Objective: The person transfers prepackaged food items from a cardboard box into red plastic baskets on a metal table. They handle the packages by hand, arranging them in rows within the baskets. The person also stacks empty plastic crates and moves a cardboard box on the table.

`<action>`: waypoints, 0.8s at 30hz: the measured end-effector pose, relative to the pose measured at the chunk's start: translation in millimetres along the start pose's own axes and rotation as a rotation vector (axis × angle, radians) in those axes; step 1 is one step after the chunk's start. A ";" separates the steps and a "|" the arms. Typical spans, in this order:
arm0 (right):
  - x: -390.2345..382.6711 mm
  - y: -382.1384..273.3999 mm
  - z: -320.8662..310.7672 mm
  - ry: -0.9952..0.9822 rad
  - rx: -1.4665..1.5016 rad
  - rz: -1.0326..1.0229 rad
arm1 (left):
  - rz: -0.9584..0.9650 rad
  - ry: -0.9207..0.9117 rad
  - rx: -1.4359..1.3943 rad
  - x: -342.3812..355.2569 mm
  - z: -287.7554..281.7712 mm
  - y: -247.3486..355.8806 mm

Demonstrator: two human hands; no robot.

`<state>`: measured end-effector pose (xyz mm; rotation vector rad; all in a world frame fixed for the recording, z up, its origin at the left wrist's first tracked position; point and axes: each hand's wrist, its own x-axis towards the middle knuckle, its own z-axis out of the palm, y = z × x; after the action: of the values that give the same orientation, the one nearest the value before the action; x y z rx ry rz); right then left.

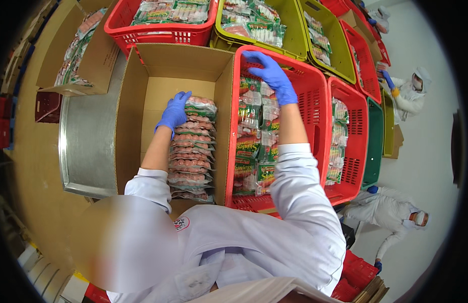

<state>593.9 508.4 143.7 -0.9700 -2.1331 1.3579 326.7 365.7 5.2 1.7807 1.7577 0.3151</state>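
My left hand [173,115], in a blue glove, lies with its fingers stretched out against the far end of a row of sausage packs [189,161]. These clear vacuum packs stand on edge, one behind another, inside an open cardboard box [129,121]. My right hand [274,78], also gloved in blue, is over the far end of a red crate [322,121] to the box's right. Its fingers are spread close to the crate's rim, and nothing shows in them. Flat printed sausage packs [251,141] lie in two columns in that crate.
Beyond the box are another red crate [161,31] and yellow-green crates [294,40] of packs. A second cardboard box [105,60] stands far left, beside a steel table [87,146]. Two people in white, one person [410,93] and another person [385,212], are at the right.
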 end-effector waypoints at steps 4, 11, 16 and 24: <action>-67.7 96.7 -16.1 -0.175 -0.704 0.573 | -0.027 -0.021 0.030 3.6 2.7 -3.1; -104.5 152.5 -4.2 -0.330 -1.013 0.776 | -0.066 -0.028 0.096 0.0 1.9 -1.2; -124.0 144.6 -16.3 -0.357 -0.971 0.827 | -0.095 -0.023 0.073 -1.2 8.8 -1.9; -154.1 95.1 -25.1 -0.266 -1.165 0.593 | -0.104 -0.012 0.058 1.5 6.2 0.1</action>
<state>744.1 434.4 70.3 -2.0408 -3.0088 0.2691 330.4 365.6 0.0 1.7202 1.8604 0.2116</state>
